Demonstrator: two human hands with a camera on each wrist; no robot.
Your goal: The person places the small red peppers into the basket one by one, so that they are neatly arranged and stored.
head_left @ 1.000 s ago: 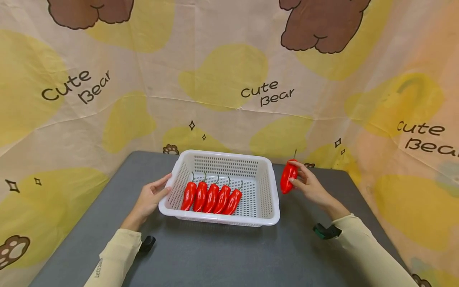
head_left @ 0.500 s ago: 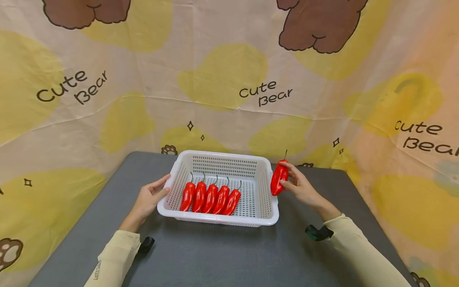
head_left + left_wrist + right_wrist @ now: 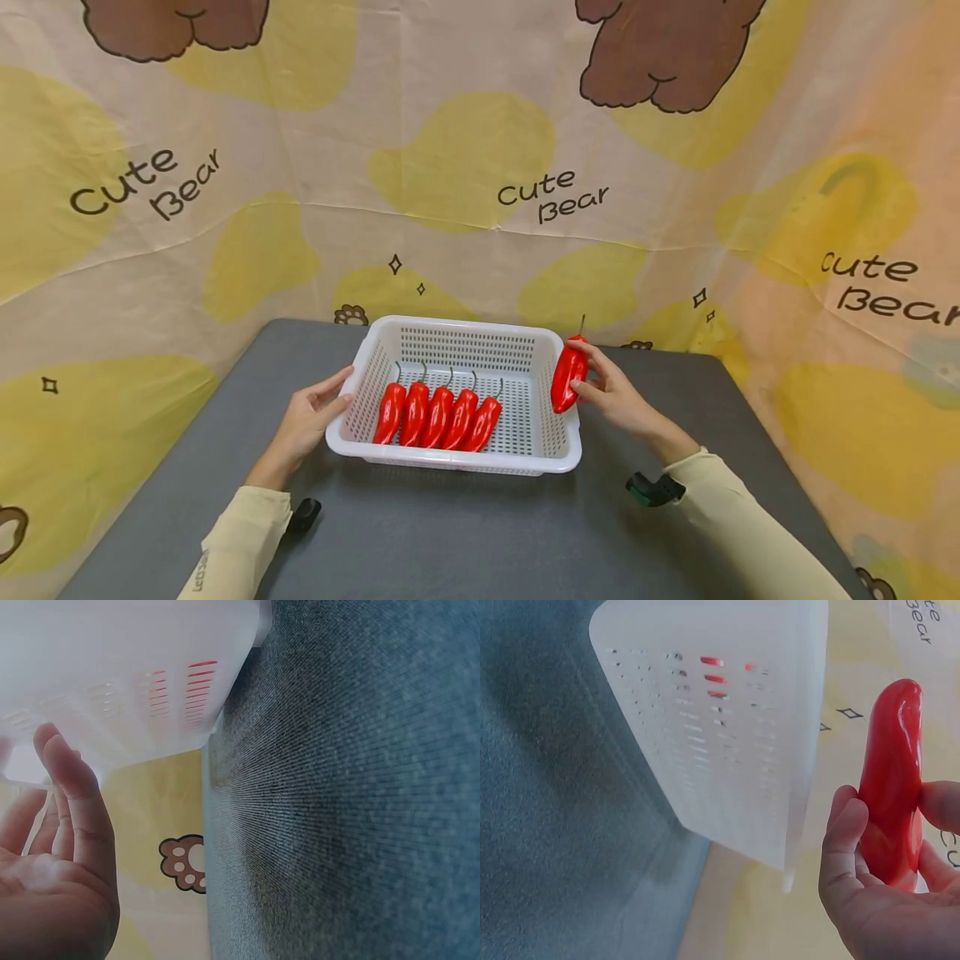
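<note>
My right hand (image 3: 618, 400) pinches a glossy red chili pepper (image 3: 568, 377) between thumb and fingers, its green stem pointing up. In the head view the pepper overlaps the right rim of a white plastic basket (image 3: 472, 464). The right wrist view shows the same held pepper (image 3: 892, 780) outside the basket's perforated side wall (image 3: 735, 787). Several similar red peppers (image 3: 437, 417) lie side by side in the basket's left part, stems toward the back. My left hand (image 3: 303, 425) rests with extended fingers and thumb against the basket's left rim; some of its fingers overlap in the left wrist view.
The basket stands on a dark grey table (image 3: 450, 533). Behind and at both sides hangs a cloth (image 3: 450, 167) printed with bears and lettering. Dark wrist devices sit at both cuffs, the left one (image 3: 303, 517) close over the table.
My right hand has moved left with the pepper, from beside the basket to over its right rim. My left hand has stayed at the left rim, and the lying peppers have not moved.
</note>
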